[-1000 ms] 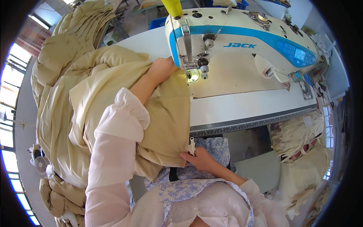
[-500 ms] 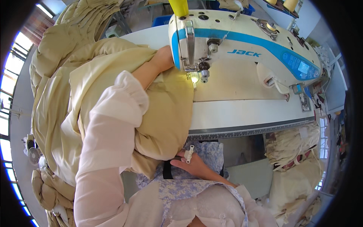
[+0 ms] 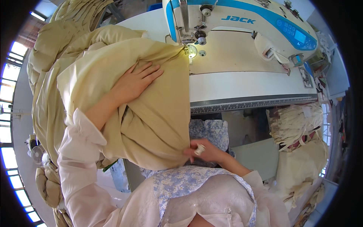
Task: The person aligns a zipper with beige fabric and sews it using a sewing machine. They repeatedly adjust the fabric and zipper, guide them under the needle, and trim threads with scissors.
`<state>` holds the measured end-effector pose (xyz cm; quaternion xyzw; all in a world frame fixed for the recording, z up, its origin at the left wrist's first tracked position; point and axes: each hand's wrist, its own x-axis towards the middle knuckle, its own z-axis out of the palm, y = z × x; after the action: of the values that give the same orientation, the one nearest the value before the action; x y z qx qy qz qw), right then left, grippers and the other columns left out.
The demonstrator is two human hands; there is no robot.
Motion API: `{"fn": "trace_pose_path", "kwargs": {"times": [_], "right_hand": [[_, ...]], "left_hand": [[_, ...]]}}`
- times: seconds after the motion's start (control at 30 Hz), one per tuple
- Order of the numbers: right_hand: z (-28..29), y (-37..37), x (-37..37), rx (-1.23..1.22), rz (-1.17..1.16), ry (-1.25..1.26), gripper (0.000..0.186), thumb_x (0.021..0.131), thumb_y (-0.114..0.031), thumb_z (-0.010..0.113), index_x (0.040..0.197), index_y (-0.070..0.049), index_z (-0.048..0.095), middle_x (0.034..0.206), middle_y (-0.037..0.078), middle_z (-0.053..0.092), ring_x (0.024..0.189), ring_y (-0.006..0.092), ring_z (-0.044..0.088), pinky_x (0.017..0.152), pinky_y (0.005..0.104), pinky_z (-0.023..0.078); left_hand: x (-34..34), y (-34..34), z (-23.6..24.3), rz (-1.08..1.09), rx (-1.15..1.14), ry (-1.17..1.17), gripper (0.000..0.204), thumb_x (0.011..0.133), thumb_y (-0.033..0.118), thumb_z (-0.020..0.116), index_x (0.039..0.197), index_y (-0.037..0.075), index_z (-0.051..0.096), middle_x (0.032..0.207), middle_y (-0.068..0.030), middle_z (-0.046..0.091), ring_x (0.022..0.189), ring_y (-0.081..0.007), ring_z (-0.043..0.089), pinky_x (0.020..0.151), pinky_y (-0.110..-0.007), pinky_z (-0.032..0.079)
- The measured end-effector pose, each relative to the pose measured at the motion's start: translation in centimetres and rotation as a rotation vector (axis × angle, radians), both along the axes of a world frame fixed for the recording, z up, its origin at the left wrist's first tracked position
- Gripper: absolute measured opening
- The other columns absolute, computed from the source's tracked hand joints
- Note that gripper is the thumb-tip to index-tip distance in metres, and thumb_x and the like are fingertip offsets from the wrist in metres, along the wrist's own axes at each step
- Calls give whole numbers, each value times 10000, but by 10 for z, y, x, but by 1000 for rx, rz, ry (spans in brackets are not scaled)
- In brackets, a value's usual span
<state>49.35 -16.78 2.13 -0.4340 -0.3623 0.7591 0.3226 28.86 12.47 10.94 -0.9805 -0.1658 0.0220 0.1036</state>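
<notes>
My left hand (image 3: 134, 83) lies flat with fingers extended on a large piece of khaki cloth (image 3: 162, 106), left of the sewing machine (image 3: 244, 22). A corner of the cloth runs under the lit needle area (image 3: 189, 51), and its right edge hangs over the table's front. Down at that edge, my right hand (image 3: 208, 153) grips the cloth between thumb and fingers, slightly blurred. A small white item (image 3: 200, 149) shows at those fingers, too small to name.
Bunched khaki fabric (image 3: 45, 53) is heaped at the left. A ruler strip (image 3: 249, 104) borders the white tabletop (image 3: 242, 83). Pale fabric strips (image 3: 291, 125) and pieces (image 3: 298, 166) lie at lower right. Blue floral material (image 3: 208, 132) sits below the table edge.
My left hand has moved from beside the needle toward me and left, now flat on the cloth. My right hand has come back onto the cloth's lower edge. The view has shifted.
</notes>
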Motion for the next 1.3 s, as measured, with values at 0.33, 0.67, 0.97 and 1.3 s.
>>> {"fn": "trace_pose_path", "kwargs": {"times": [0.33,0.67,0.97,1.3], "right_hand": [[-6,-12,3,340,-357,-613,209,972,-204,658,1096,-38,631,921,110,724,757,167,687,631,333,500],[66,33,-20,606,-581,-544,222,1003,-194,645,1083,-10,551,910,188,653,784,376,665,683,398,523],[62,34,-23,559,-649,-456,207,937,-74,700,1077,-12,561,903,161,639,761,292,643,665,335,515],[49,31,-17,846,-524,-821,226,824,-13,704,1032,-40,619,915,131,622,779,342,643,655,410,524]], "left_hand": [[-4,-24,22,-15,-48,-344,335,954,79,604,1284,100,660,1417,-71,587,1343,-311,504,1142,-448,381],[31,-149,53,326,-1214,-612,261,945,171,734,1149,18,673,993,-63,651,913,-156,637,784,-303,515],[36,-144,39,469,-1444,-610,189,979,146,697,1099,7,658,918,-20,644,862,-101,613,760,-254,504],[33,-147,42,339,-1251,-525,140,964,119,699,1033,15,635,911,-23,592,814,-95,582,713,-261,479]]}}
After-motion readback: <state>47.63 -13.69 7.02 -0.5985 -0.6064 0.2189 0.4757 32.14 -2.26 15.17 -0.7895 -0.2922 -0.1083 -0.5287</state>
